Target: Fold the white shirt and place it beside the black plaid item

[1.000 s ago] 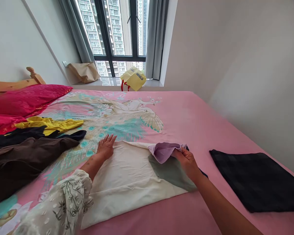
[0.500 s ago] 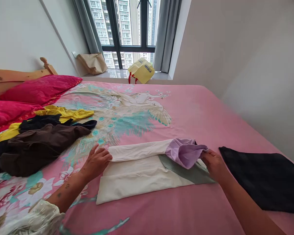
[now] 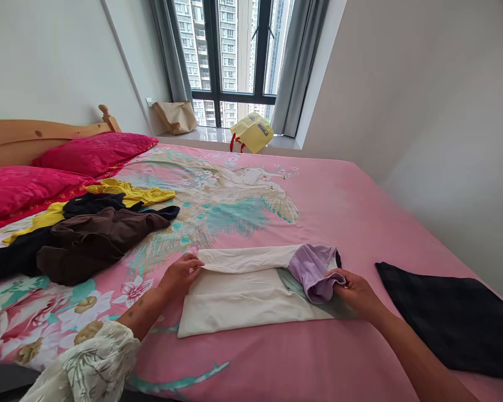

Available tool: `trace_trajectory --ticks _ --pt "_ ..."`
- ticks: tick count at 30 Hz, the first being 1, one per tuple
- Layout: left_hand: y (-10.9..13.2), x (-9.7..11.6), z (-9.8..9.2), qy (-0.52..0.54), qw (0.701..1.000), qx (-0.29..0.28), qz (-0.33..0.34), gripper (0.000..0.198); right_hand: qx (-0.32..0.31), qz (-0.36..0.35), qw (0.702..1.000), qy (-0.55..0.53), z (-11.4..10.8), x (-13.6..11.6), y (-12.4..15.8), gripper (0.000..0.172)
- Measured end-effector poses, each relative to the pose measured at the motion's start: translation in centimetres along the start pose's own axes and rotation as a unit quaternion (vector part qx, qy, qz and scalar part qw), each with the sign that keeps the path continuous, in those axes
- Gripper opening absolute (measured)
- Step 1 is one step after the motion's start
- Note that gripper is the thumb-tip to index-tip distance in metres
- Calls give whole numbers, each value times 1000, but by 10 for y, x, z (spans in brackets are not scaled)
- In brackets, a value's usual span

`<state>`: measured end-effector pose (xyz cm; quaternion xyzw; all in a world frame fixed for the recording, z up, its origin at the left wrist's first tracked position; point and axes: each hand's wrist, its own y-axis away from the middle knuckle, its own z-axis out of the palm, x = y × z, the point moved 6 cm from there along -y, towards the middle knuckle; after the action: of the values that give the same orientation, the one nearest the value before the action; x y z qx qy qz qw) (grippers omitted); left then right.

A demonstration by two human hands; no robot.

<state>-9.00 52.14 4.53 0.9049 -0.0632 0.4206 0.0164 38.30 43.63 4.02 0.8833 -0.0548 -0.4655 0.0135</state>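
A cream garment (image 3: 243, 301) with a lilac collar (image 3: 314, 271) and a grey-green patch lies partly folded on the pink bedspread (image 3: 360, 201). My left hand (image 3: 180, 273) pinches the left end of its folded-over top edge. My right hand (image 3: 354, 290) grips the lilac part at the right end, fingers closed on the cloth.
A folded black cloth (image 3: 452, 312) lies to the right. A heap of brown, black and yellow clothes (image 3: 92, 234) sits to the left, beside red pillows (image 3: 88, 153). A yellow bag (image 3: 251, 131) and a brown paper bag (image 3: 176, 116) rest on the window sill.
Both hands took hold of the garment's far edge and folded it toward me, halving its depth. The view has shifted left and back.
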Motion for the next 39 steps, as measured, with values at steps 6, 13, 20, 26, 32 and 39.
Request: trace_trajectory --ticks 6,13,20,26,32,39 --pt "-60 12 -3 166 976 16 -139 27 79 27 994 -67 -43 -57 -85 19" --pt "-99 4 -6 168 975 87 -115 31 119 -32 979 -160 -54 -94 -136 18" --pt "-36 -21 -1 33 999 14 31 25 42 -20 997 -68 -33 -21 -51 24" --pt "-25 -26 10 -153 976 -32 151 33 39 -9 999 -5 -30 15 -35 31" --pt "7 -17 5 -239 952 -7 189 37 66 -70 973 212 -27 -7 0 37" --pt "70 1 17 -301 922 -35 241 29 -76 -88 981 158 52 -73 20 21"
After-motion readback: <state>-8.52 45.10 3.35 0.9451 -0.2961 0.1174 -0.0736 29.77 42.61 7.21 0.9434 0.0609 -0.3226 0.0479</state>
